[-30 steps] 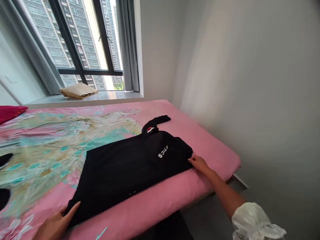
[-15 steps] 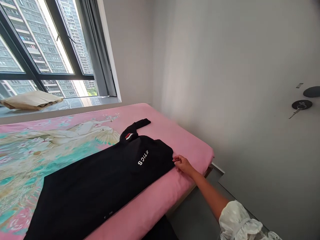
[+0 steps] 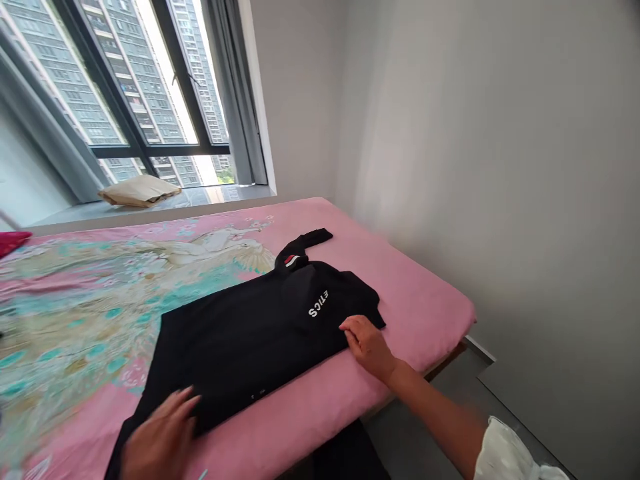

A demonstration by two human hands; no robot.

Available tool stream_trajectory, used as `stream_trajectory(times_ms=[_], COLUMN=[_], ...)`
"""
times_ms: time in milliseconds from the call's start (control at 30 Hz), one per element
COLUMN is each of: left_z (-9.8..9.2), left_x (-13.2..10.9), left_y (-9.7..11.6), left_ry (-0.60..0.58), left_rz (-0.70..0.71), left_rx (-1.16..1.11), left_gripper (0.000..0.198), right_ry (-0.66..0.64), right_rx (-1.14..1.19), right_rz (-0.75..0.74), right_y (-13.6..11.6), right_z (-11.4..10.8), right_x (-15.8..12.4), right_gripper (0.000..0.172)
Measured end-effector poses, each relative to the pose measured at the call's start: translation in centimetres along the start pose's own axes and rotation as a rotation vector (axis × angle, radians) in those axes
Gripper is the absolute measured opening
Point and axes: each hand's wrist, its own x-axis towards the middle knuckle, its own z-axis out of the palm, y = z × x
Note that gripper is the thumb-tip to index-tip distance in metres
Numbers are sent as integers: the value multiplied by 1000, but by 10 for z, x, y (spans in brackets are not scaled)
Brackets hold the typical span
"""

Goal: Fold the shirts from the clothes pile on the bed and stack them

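A black long-sleeved top (image 3: 250, 333) lies spread on the bed, one sleeve folded out toward the far side. White letters "ETICS" run across it, and a red-and-white stripe marks the sleeve. My right hand (image 3: 367, 347) is at the near edge of the top by its right end, fingers curled together; whatever is between them is hidden. Over the lower left part of the top is my left hand (image 3: 163, 433), blurred by motion, its fingers apart and nothing visible in them. Whether it touches the cloth I cannot tell.
The bed has a pink sheet (image 3: 415, 287) with a bird-and-flower print at left. A beige folded item (image 3: 140, 191) rests on the windowsill (image 3: 225, 195). Grey wall (image 3: 475, 167) borders the right side. Something red (image 3: 13, 241) shows at the far left.
The view has swung left. My left hand has come in at the lower left. My right hand has moved from the top's right end to its near edge, fingers more curled.
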Motion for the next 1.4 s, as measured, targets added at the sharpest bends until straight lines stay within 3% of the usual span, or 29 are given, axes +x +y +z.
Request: stream_trajectory(times_ms=[33,100,200,300,433,567,700,833,967,1067,1233,1400], left_z=[8,22,36,35,16,1,-1,-3,-7,3,29,25], left_x=[0,3,8,3,-21,-32,-27,-15,3,7,0,4], left_y=[18,56,86,61,-2,-27,-30,-31,-12,5,10,13], left_ry=[-4,-129,-265,-304,-276,-264,-238,-300,-250,-248,-312,-359], left_rz=[90,245,244,28,-201,-275,-338,-374,-228,-91,-99,-132], left_rx=[24,52,54,113,192,161,175,193,254,227,275,320], left_gripper=[48,48,57,62,69,60,55,60,55,59,66,66], right_ry=[-53,-189,-427,-549,-432,-345,-321,-321,-337,-340,-363,-330], right_rx=[-8,-41,-132,-252,-361,-392,-395,-408,-387,-363,-334,-317], right_rz=[-109,-260,-304,-164,-68,-115,-144,-128,-120,-100,-78,-100], right_y=[-17,-43,-48,-13,37,49,48,44,35,29,25,19], right_z=[11,35,61,69,69,76,81,77,70,67,62,55], right_x=[0,-1,-7,-18,-36,-48,-49,-43,-38,-35,-32,-29], right_gripper=[28,36,51,58,60,60,59,59,59,58,59,60])
